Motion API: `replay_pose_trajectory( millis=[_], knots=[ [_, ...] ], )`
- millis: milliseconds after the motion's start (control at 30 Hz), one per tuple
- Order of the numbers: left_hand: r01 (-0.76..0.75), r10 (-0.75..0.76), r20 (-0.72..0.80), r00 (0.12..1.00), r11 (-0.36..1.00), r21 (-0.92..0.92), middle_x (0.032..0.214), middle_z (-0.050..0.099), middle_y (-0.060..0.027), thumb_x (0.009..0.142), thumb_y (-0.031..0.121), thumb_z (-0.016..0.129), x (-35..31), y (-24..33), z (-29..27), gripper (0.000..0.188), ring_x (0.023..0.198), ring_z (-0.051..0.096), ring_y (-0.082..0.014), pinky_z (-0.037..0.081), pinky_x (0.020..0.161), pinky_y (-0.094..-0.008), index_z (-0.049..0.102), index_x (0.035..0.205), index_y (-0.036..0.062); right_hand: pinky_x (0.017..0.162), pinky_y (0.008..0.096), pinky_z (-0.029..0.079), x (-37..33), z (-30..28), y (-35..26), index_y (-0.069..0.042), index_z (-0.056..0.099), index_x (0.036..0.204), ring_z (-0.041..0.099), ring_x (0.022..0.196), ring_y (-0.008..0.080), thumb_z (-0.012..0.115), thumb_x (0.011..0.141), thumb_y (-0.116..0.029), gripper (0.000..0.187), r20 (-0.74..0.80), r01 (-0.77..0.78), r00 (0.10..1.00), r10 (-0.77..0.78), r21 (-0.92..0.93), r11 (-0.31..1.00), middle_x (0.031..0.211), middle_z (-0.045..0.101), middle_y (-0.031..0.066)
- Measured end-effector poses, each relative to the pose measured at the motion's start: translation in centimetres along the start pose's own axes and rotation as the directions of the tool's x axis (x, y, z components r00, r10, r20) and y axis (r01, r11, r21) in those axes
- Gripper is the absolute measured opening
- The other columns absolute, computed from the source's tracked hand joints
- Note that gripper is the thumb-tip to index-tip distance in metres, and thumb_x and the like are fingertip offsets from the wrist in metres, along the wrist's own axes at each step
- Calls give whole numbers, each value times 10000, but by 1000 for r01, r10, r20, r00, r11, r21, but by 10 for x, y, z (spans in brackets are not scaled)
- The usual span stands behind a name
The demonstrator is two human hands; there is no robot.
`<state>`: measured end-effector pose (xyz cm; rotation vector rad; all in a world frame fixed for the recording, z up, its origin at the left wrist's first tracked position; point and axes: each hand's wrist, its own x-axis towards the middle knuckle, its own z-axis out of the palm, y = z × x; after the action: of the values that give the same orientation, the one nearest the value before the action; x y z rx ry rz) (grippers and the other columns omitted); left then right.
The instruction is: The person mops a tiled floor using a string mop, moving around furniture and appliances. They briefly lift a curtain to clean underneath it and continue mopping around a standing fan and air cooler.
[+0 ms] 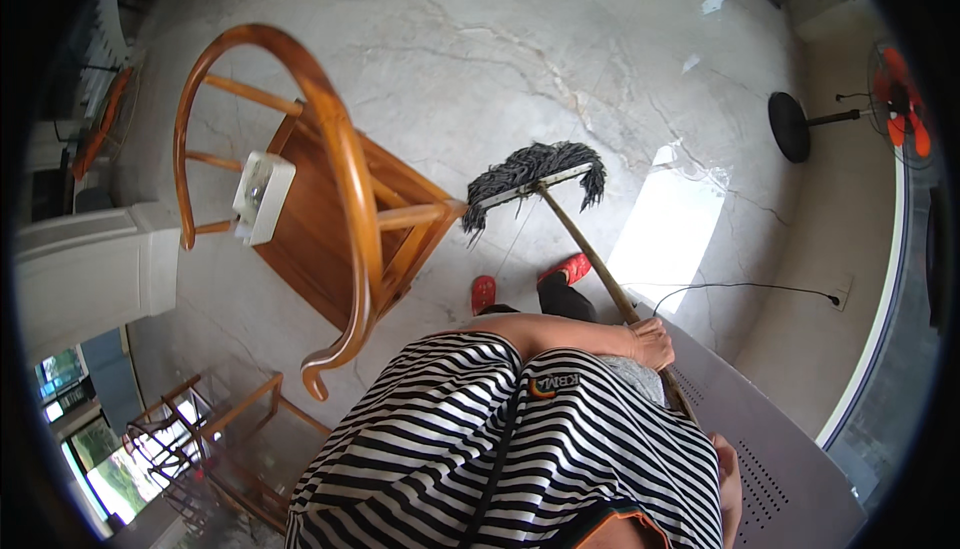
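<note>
A mop (535,171) with dark grey strands on a pale bar rests on the floor ahead. Its wooden handle slants back toward my right side. Reaching across my body, my left hand (655,343) is closed round the handle. My right hand (726,457) is lower at my right side, in line with the handle's upper end; its fingers look curled, though my striped shirt hides part of the grip. My feet in red shoes (484,294) stand just behind the mop head.
A wooden armchair (300,234) with a white box (264,197) on it stands left. A grey perforated panel (765,429) is close on my right. Beyond are a cable (745,285) plugged into the wall and a red-bladed fan (900,104). More wooden furniture (225,429) stands at lower left.
</note>
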<state>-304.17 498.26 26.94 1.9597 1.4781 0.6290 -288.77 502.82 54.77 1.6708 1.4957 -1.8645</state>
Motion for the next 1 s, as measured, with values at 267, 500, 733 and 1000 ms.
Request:
replay_pose_trajectory(
  millis=[267, 500, 733, 1000],
  knots=[
    [187, -192, -42, 981, 976, -108, 738, 627, -60, 803, 176, 552, -90, -107, 10, 97, 788, 638, -243, 385, 760, -420, 623, 741, 154, 489, 210, 315, 121, 61, 36, -49, 552, 845, 436, 572, 59, 558, 832, 61, 111, 398, -2, 917, -28, 75, 997, 689, 498, -28],
    [297, -288, -193, 938, 955, 16, 792, 612, -57, 755, 191, 648, -133, -220, -15, 29, 862, 607, -247, 385, 819, -404, 632, 741, 173, 417, 215, 252, 217, 146, 18, -67, 552, 878, 371, 465, 52, 572, 836, 34, 112, 448, 1, 889, -93, 203, 979, 614, 450, -33],
    [368, -350, -218, 911, 929, 49, 802, 586, -25, 703, 123, 658, -185, -258, -26, 96, 896, 577, -256, 395, 834, -417, 621, 748, 199, 401, 234, 257, 260, 209, 16, -67, 563, 888, 386, 443, 69, 590, 810, 24, 122, 481, -65, 875, -54, 226, 972, 613, 474, -17],
    [709, -608, -515, 604, 705, -1, 1157, 537, -85, 740, 89, 655, -217, -335, -121, 309, 1158, 474, -316, 378, 949, -471, 631, 1040, 157, 408, 249, 304, 334, 303, -81, -102, 590, 927, 403, 473, 62, 583, 754, 17, 210, 552, 279, 794, -254, 39, 959, 626, 464, -55]
  ],
)
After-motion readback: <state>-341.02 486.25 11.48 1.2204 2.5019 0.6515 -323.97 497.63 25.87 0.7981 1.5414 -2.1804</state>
